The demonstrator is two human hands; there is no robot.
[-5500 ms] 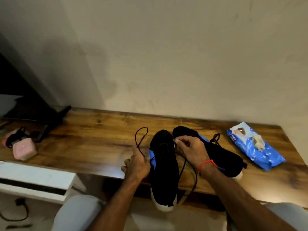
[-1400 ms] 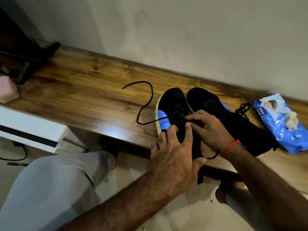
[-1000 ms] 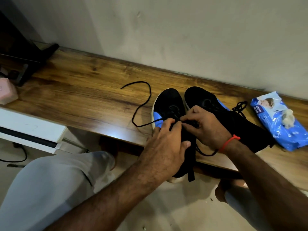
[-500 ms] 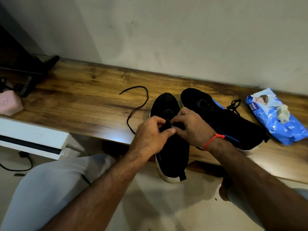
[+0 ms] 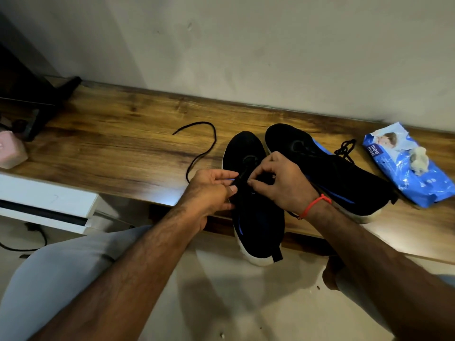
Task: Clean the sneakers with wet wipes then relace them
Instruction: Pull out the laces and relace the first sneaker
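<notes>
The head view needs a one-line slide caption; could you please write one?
Both hands, left and right, pinch the lace at a black sneaker overhanging the table.

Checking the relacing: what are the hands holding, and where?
Both the left hand and right hand pinch the black lace over the near sneaker's eyelets.
</notes>
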